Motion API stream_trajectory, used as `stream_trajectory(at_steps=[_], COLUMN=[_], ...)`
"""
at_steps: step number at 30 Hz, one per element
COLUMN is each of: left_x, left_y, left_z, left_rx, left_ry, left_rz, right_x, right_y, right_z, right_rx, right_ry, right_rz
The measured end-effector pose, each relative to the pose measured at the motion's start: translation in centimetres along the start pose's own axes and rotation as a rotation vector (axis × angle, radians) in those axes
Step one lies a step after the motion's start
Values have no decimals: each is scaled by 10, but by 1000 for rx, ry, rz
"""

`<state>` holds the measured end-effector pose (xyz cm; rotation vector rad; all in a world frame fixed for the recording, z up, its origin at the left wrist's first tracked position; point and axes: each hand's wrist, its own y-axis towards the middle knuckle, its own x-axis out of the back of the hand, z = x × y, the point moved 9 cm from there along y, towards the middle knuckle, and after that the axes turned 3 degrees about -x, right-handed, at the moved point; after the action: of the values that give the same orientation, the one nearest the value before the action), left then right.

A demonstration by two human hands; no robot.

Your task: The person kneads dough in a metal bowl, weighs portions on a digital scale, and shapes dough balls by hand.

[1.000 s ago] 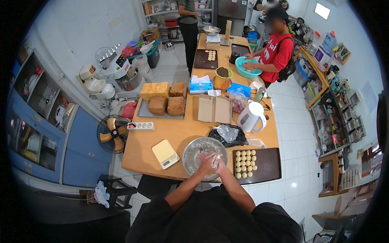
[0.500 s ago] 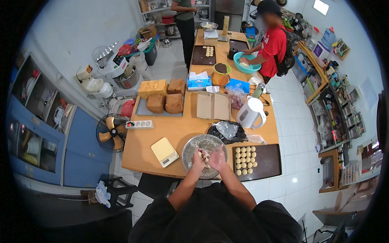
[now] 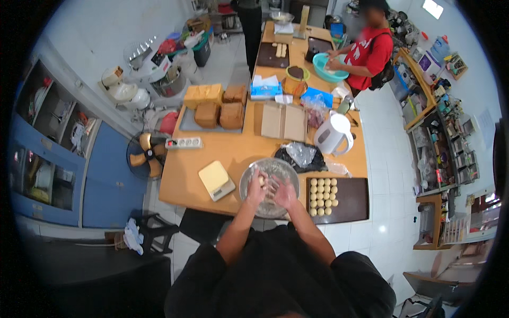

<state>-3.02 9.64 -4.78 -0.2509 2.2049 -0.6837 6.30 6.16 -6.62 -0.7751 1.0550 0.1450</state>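
A metal mixing bowl (image 3: 245, 183), dusted with flour or dough residue, stands at the table's near edge. Over it, my left hand (image 3: 255, 190) is curled around a small pale lump of dough (image 3: 261, 180). My right hand (image 3: 285, 193) is beside it above the bowl, its floury fingers spread and nothing visible in them. To the right, a dark baking tray (image 3: 350, 204) carries rows of round dough balls (image 3: 321, 195). On the left lies a cream kitchen scale (image 3: 214, 177) with nothing on it.
Behind the bowl are a black plastic bag (image 3: 313, 163), a white electric kettle (image 3: 331, 135) and an open cardboard box (image 3: 273, 124). Brown loaves (image 3: 231, 115) and a power strip (image 3: 184, 143) are farther left. Across the table, a person in red works at a turquoise basin (image 3: 327, 74).
My hands were close together around the dough; now they are slightly apart, with the dough in the left and the right fingers spread. The whole view has shifted slightly.
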Motion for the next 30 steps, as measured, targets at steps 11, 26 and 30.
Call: stream_trajectory(at_steps=[11, 26, 30], left_x=[-56, -49, -33], left_y=[-23, -48, -39], left_z=[-26, -25, -10], left_rx=[60, -383, -316], left_ry=[-416, 703, 682], left_rz=[223, 131, 117], right_x=[-54, -10, 26], right_y=[-9, 3, -22], right_z=[7, -15, -10], right_rx=[-11, 13, 40], right_ry=[121, 25, -80], right_rz=[51, -97, -265])
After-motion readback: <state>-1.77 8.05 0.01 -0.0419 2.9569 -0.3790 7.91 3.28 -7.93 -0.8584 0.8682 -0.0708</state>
